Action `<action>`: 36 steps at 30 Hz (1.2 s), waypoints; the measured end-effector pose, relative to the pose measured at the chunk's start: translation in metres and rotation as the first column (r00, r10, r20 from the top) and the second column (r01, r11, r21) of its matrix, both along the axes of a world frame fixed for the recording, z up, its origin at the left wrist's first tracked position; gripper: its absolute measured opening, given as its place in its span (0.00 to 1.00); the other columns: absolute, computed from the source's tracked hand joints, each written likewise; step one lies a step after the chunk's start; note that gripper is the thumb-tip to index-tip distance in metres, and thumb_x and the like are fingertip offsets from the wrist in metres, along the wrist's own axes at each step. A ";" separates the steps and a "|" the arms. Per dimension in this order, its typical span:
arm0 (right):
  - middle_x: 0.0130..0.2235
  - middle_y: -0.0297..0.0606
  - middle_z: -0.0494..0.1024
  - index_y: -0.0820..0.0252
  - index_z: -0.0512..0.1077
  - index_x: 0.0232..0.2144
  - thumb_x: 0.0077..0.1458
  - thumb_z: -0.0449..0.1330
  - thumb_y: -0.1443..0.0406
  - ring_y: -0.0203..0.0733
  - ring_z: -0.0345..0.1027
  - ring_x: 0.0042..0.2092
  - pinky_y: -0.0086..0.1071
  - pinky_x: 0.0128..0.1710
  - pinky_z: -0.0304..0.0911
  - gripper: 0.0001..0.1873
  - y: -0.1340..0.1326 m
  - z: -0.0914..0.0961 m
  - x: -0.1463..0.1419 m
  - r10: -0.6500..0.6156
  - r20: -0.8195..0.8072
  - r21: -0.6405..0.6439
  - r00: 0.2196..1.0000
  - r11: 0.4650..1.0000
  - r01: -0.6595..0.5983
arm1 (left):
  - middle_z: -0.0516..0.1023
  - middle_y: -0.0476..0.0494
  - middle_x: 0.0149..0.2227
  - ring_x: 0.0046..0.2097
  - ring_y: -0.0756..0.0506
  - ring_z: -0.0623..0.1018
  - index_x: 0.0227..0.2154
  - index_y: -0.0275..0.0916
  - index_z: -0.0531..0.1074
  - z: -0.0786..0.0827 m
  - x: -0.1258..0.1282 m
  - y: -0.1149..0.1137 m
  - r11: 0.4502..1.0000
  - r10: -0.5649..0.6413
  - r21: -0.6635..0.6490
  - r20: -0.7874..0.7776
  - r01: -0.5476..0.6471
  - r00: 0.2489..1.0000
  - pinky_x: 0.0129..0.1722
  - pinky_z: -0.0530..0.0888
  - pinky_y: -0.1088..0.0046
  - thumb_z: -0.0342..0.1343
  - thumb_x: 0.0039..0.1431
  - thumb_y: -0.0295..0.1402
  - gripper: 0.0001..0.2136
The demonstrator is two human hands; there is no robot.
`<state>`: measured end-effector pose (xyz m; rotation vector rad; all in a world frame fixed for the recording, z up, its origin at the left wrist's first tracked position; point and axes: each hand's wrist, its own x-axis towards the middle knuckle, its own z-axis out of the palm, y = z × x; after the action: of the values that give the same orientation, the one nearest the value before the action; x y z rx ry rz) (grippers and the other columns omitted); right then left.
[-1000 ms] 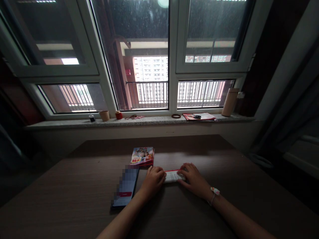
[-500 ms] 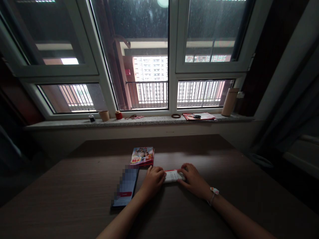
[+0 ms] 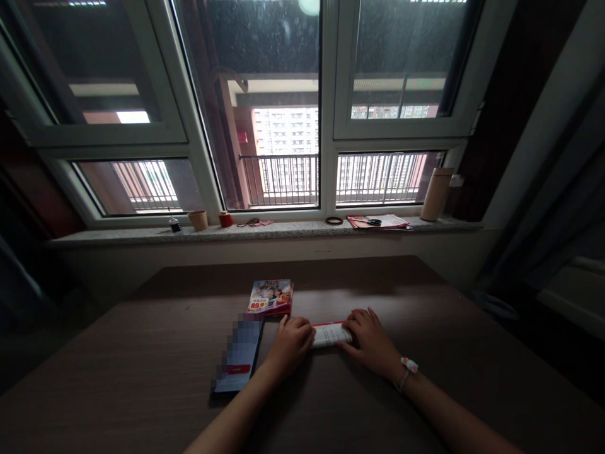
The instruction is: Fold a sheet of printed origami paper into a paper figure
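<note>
Two ends of folded paper [image 3: 331, 334] pinned on table [image 3: 439, 315] — left hand [image 3: 290, 343] clenched, right hand [image 3: 372, 342] flat.

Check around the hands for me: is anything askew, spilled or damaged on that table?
Nothing stands out. The left hand and right hand rest on a folded paper lying flat on the table. The colourful leaflet and the long dark booklet beside it lie flat, no spill or tear visible. Dim light hides fine detail.
</note>
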<state>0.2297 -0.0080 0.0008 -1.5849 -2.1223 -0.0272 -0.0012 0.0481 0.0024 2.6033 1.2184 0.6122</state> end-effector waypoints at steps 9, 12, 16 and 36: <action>0.44 0.39 0.72 0.55 0.72 0.41 0.53 0.61 0.57 0.47 0.62 0.51 0.51 0.62 0.43 0.14 -0.001 0.002 -0.001 -0.006 0.009 0.005 1.000 1.000 0.006 | 0.77 0.45 0.45 0.49 0.44 0.74 0.38 0.42 0.74 0.003 0.000 -0.002 1.000 0.007 0.002 -0.008 -0.007 1.000 0.60 0.56 0.50 0.47 0.65 0.32 0.10; 0.44 0.38 0.72 0.55 0.72 0.41 0.54 0.60 0.57 0.47 0.62 0.51 0.51 0.63 0.42 0.13 -0.001 0.002 -0.001 -0.007 0.006 0.008 1.000 1.000 0.007 | 0.77 0.45 0.45 0.49 0.44 0.74 0.38 0.42 0.74 0.003 0.001 -0.003 1.000 0.012 0.010 -0.012 -0.012 1.000 0.60 0.57 0.50 0.47 0.65 0.32 0.10; 0.43 0.38 0.73 0.55 0.73 0.39 0.59 0.55 0.60 0.45 0.63 0.50 0.51 0.62 0.44 0.10 -0.001 0.003 -0.003 -0.017 0.010 0.010 1.000 1.000 0.017 | 0.77 0.46 0.44 0.48 0.45 0.74 0.38 0.42 0.75 0.004 0.003 -0.004 0.999 0.014 0.032 -0.023 -0.014 1.000 0.60 0.56 0.49 0.48 0.63 0.30 0.09; 0.43 0.40 0.73 0.58 0.71 0.38 0.56 0.55 0.63 0.47 0.62 0.50 0.49 0.62 0.42 0.08 0.002 -0.001 -0.010 -0.101 0.102 0.008 0.990 0.995 0.101 | 0.76 0.45 0.40 0.46 0.44 0.74 0.40 0.42 0.74 0.008 0.008 -0.008 0.991 0.041 0.133 -0.198 -0.015 0.979 0.60 0.58 0.53 0.50 0.61 0.30 0.09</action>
<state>0.2195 -0.0060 0.0002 -1.7218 -2.1155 -0.1483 0.0068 0.0396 0.0101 2.8191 1.3159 0.4577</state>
